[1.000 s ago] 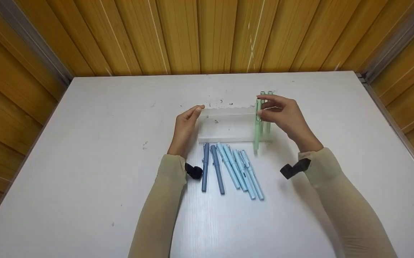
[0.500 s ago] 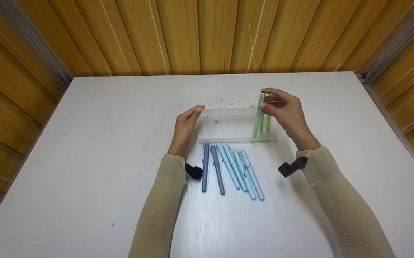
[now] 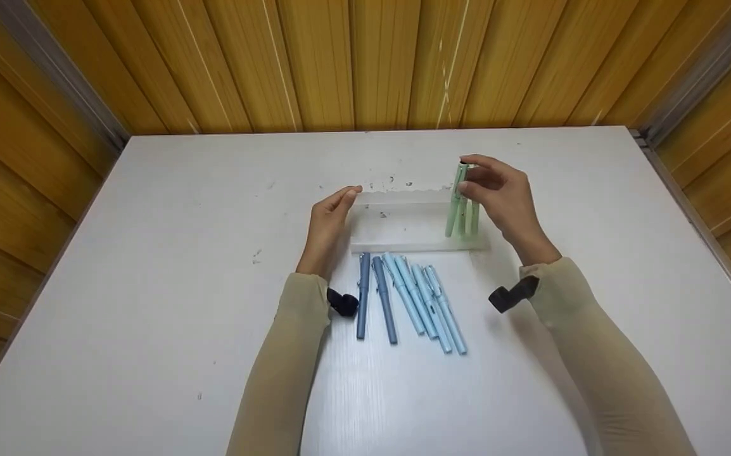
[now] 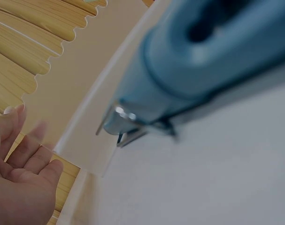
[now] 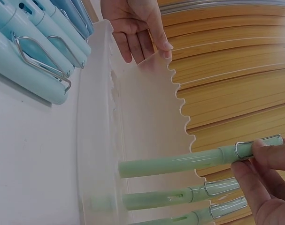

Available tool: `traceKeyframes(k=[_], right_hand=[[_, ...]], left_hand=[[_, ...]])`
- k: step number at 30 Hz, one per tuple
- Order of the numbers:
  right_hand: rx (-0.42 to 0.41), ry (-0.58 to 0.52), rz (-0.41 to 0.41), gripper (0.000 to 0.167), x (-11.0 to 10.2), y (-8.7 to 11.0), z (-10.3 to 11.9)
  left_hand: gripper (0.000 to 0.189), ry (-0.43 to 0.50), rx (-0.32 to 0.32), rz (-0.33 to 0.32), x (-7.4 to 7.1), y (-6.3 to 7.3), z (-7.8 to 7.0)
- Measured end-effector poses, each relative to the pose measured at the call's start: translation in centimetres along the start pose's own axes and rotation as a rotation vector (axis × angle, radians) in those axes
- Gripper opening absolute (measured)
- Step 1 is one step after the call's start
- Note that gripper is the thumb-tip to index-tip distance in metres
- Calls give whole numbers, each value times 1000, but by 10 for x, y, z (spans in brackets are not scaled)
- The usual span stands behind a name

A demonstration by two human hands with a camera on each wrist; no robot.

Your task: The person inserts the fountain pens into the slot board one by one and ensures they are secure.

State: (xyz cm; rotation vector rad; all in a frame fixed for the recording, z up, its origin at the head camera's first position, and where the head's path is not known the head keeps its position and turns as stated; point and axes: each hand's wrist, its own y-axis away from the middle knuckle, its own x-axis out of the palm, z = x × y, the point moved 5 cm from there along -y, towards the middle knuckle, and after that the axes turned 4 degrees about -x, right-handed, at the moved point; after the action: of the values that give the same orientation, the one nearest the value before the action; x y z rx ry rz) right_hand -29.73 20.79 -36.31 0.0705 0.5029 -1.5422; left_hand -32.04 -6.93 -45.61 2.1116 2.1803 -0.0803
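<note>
Cannot follow the sleeves (image 3: 277,367) past the head view's bottom edge, nor identify the specks (image 3: 256,257) left of centre on the counter (image 3: 150,297), too small to read. There, cannot fully see the rear green pens (image 3: 474,218), partly hidden behind the right hand (image 3: 508,199). In the left wrist view, find the blue pen (image 4: 180,70) blurred and cropped at upper right, the left hand (image 4: 27,183) cropped at left. In the right wrist view, lose the light-blue pens (image 5: 41,47) at upper left. Cannot tell contact from gap between the held green pen (image 5: 180,161) and the translucent holder (image 5: 95,136).

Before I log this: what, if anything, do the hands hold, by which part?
Right hand: a green pen, by its cap. Left hand: the translucent holder, by a corner.
</note>
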Motion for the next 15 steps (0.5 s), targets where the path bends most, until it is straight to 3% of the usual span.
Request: traceKeyframes(k=[15], right_hand=[[42,58,38,41,6,-2,-11]], left_hand=[[39,-24,-19,-15,-1,0,0]])
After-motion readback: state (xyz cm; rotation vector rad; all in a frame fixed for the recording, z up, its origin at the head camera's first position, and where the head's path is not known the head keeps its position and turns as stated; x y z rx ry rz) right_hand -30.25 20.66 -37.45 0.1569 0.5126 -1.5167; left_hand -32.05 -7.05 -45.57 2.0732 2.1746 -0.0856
